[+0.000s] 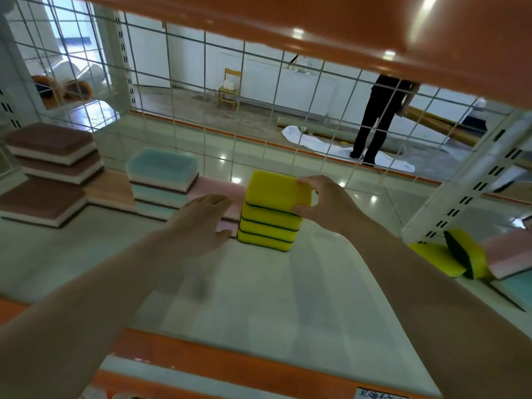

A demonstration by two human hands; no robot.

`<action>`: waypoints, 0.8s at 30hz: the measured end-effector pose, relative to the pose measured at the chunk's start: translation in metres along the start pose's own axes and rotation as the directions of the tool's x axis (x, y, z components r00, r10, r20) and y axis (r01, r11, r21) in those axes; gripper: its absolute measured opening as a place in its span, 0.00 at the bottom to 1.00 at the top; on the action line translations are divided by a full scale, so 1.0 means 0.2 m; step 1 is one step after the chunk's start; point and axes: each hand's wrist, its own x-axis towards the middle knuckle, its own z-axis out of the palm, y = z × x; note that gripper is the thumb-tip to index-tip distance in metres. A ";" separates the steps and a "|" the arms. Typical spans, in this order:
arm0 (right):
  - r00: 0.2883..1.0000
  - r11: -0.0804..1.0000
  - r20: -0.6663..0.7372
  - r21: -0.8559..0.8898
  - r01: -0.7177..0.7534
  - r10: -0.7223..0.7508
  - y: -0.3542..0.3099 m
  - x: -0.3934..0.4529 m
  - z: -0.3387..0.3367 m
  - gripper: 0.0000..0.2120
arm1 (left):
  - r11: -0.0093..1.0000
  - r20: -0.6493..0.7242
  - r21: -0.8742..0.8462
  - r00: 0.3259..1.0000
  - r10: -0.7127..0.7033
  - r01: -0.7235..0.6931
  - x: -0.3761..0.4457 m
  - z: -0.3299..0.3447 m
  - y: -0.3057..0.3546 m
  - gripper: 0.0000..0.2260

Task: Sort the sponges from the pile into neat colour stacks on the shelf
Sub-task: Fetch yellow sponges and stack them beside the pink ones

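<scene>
A stack of several yellow sponges [270,223] with green undersides stands mid-shelf [259,283]. My right hand [325,201] pinches the top yellow sponge [277,191] at its right edge, thumb in front and fingers behind. My left hand [201,223] hovers with loosely spread fingers just left of the stack, over pink sponges [218,191], holding nothing. To the left stand a blue stack [164,177] and brown stacks [49,154]. The unsorted pile [472,254] at the right holds yellow, pink and blue sponges.
A white wire grid [259,110] closes the shelf's back. An orange shelf [316,27] hangs low overhead and an orange lip [230,358] runs along the front. A slotted upright [472,180] stands at the right. A person in dark trousers [374,122] stands beyond the grid.
</scene>
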 end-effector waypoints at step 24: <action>1.000 1.000 0.029 0.023 0.000 0.000 0.01 0.03 0.02 0.30 | 1.000 0.038 -0.010 0.999 0.008 -0.008 0.04 0.04 -0.02 0.28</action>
